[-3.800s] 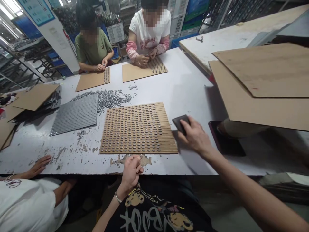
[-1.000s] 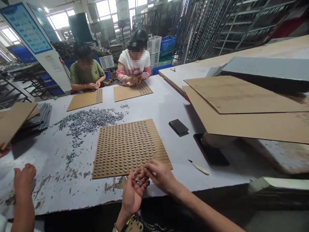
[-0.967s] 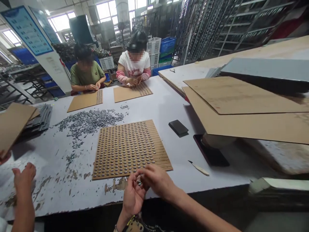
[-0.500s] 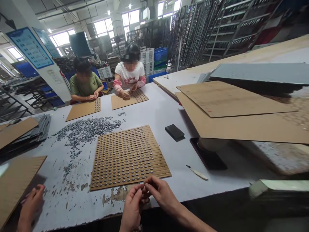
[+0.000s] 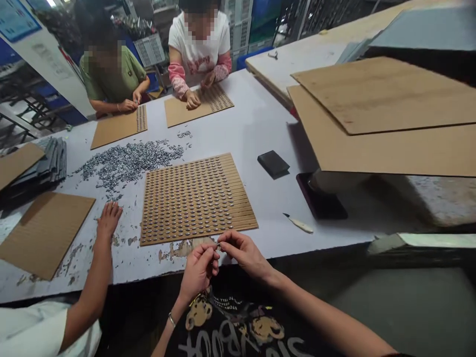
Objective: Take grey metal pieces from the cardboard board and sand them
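My left hand (image 5: 201, 265) and my right hand (image 5: 243, 252) meet at the fingertips just off the near edge of a brown cardboard sheet (image 5: 243, 208). Both are closed in a pinch. A small dark metal piece (image 5: 218, 244) shows as a sliver between the fingertips; the fingers hide most of it. Rows of grey, pointed oval pieces sit on the ridged sheet, while its right-hand strip is bare ridges. Behind the sheet, a loose pile of similar metal pieces (image 5: 128, 161) spreads over the white table (image 5: 256, 124).
At left, a co-worker's hand (image 5: 109, 218) reaches to the pile's edge beside another cardboard sheet (image 5: 48, 233). Two people work on sheets across the table. On the right lie a knife (image 5: 298, 223), a black wallet-like case (image 5: 273, 163), a dark phone-like slab (image 5: 322, 196) and stacked boards (image 5: 386, 99).
My view has tilted downward. The co-worker's hand at left has moved from the sheet's edge to the pile, and that sheet shows more fully. My hands stay pinched together.
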`<state>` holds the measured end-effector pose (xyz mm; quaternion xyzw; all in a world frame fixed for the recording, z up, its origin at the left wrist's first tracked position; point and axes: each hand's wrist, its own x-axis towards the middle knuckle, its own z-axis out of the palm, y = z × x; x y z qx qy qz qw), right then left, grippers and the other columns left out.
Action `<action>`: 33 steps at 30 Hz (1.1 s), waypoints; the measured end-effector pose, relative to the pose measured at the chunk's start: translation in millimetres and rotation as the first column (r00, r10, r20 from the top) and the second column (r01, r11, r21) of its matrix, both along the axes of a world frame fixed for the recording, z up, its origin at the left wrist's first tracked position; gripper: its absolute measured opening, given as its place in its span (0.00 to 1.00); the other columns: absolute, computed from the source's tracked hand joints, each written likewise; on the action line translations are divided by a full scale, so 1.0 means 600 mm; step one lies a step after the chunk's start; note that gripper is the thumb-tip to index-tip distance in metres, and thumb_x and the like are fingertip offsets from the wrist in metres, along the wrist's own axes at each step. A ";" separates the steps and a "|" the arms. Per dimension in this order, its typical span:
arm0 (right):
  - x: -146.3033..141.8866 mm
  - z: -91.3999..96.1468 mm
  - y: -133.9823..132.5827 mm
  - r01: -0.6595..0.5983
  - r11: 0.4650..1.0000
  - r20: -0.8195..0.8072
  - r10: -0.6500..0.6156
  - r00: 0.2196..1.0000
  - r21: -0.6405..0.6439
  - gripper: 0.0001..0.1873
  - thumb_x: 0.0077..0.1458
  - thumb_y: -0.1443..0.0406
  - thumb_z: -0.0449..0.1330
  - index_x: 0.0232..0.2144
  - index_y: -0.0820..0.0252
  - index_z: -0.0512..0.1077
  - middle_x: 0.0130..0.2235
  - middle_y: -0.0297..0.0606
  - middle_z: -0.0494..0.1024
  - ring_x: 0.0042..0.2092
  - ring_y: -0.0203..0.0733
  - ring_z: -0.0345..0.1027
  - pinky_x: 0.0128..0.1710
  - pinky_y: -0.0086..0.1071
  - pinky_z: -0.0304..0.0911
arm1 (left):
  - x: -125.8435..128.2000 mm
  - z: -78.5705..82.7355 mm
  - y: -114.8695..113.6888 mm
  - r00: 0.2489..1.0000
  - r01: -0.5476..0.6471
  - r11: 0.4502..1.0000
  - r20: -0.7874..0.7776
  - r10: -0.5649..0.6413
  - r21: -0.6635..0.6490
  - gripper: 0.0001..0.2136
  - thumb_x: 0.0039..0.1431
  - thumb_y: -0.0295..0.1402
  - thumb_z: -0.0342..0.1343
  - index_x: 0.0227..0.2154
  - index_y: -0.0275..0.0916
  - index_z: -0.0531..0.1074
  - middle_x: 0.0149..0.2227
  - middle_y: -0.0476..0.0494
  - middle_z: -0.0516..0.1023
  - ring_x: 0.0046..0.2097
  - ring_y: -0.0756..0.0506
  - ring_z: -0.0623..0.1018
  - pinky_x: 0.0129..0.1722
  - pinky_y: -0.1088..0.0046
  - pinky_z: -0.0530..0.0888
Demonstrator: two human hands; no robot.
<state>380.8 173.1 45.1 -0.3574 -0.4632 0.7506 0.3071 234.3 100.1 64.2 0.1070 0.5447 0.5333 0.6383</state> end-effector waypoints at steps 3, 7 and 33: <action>0.004 -0.009 -0.007 -0.011 0.999 0.018 0.010 1.000 0.045 0.17 0.54 0.52 0.65 0.37 0.58 0.75 0.35 0.35 0.75 0.34 0.37 0.66 0.35 0.30 0.61 | 0.003 -0.005 -0.002 0.998 0.027 1.000 -0.055 -0.028 -0.006 0.21 0.44 0.46 0.70 0.33 0.34 0.73 0.25 0.49 0.74 0.21 0.55 0.68 0.18 0.80 0.63; 0.005 -0.021 -0.014 -0.046 0.997 0.008 0.046 0.999 0.058 0.16 0.54 0.53 0.65 0.36 0.59 0.76 0.35 0.35 0.76 0.37 0.39 0.68 0.39 0.32 0.62 | -0.004 -0.022 -0.007 0.987 0.114 0.993 -0.107 -0.116 -0.020 0.20 0.47 0.47 0.68 0.31 0.35 0.71 0.25 0.49 0.74 0.19 0.56 0.67 0.17 0.80 0.62; 0.188 -0.031 0.126 -0.122 0.688 0.685 -0.654 0.320 0.715 0.10 0.61 0.64 0.54 0.41 0.60 0.73 0.42 0.48 0.76 0.42 0.48 0.69 0.41 0.36 0.63 | -0.020 -0.098 0.007 0.940 0.127 0.984 -0.301 -0.159 -0.123 0.22 0.45 0.52 0.64 0.24 0.36 0.67 0.14 0.57 0.63 0.15 0.57 0.57 0.14 0.82 0.50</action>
